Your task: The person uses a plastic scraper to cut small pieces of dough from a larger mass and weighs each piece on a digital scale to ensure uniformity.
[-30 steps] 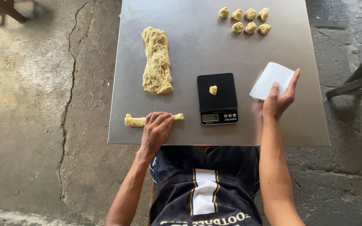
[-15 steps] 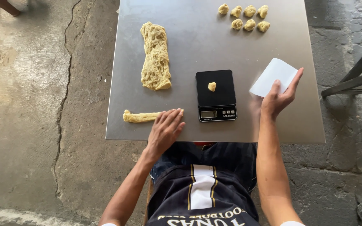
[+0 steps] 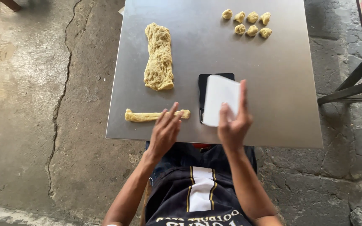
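Swinging in from the right, my right hand [image 3: 232, 125] now grasps the white scraper [image 3: 219, 99] over the black scale [image 3: 208, 78]. My left hand [image 3: 165, 132], released and flat, touches the dough rope [image 3: 145, 116] near the worktop [image 3: 281, 83] edge.

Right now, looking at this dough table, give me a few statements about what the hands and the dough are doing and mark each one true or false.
1. The right hand holds a white flat scraper over the black scale. True.
2. The left hand grips the big dough slab. False: it is open, fingers at the thin dough roll near the table's front edge.
3. Seven small dough balls sit at the far right of the metal table. True.
4. The dough balls are piled on the scale. False: they lie on the tabletop, well away from it.
5. The scraper is black. False: it is white.
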